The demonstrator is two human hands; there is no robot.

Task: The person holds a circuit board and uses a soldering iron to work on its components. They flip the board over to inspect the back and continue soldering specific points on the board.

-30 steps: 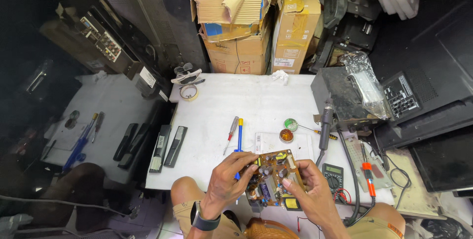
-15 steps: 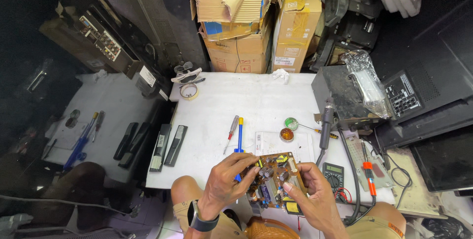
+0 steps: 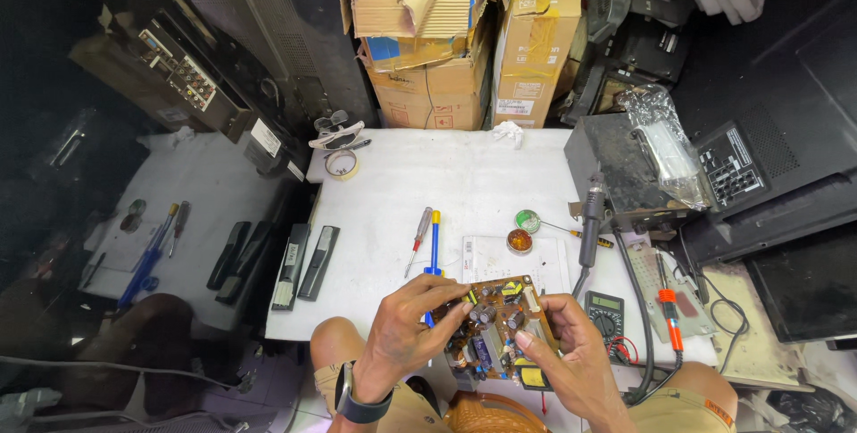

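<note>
Circuit board [image 3: 496, 326]: held over the desk's [image 3: 464, 192] near edge at 6 o'clock, component side up; parts too small to name.
Left hand [image 3: 412, 326]: fingers pinched on the board's 9 o'clock edge; fingertips partly hidden.
Right hand [image 3: 571, 357]: fingers clamped on the 3 o'clock edge, thumb on top.
Blue screwdriver [image 3: 434, 250]: at 12 o'clock from the left hand, tip hidden beneath it.
Multimeter [image 3: 607, 312]: partly hidden by the right hand.

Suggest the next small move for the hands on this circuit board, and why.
Probably set the board flat on the table beside the multimeter. Both the left hand and right hand grip its edges over the lap, so neither is free for a tool.
</note>
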